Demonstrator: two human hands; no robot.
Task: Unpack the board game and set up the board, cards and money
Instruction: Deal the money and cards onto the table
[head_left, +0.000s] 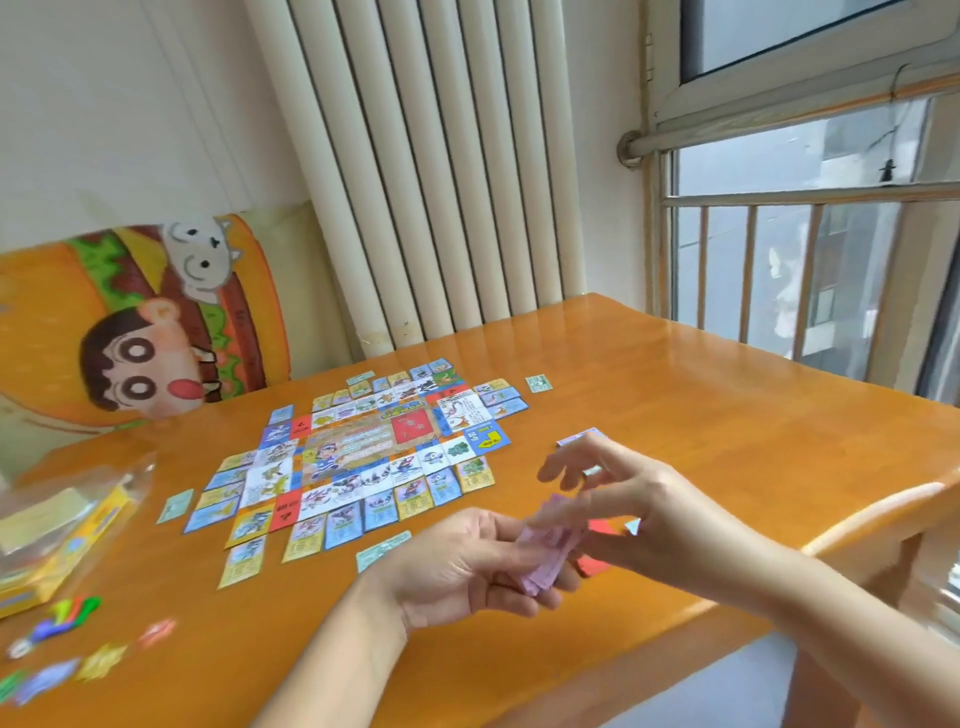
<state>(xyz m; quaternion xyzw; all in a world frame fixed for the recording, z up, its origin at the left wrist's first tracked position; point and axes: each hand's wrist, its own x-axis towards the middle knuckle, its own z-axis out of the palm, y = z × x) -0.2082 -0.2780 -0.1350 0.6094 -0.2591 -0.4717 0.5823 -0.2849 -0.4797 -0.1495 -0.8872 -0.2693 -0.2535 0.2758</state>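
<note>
Over by the radiator (415, 171) and window, big glossy orange table (701, 415) filling most of the view. Burger-print cartoon cushion (140, 332) propped at its far left edge. Game board (363, 447) flat near the middle of the table, ringed all round by small property cards (382, 509) touching its sides. Clear bag with the yellow game box (62, 545) at the left edge, blurry coloured tokens (67, 613) just in front of it. Left hand (467, 566) curled palm-up, gripping a wad of pink paper money (545, 551) over the near table edge. Right hand (623, 509) pinching the top of that wad, other fingers fanned out. Red stack (597, 564) lying just under the hands, small bluish stack (579, 437) further back on the table. Single green bills (538, 383) scattered beside the board
</note>
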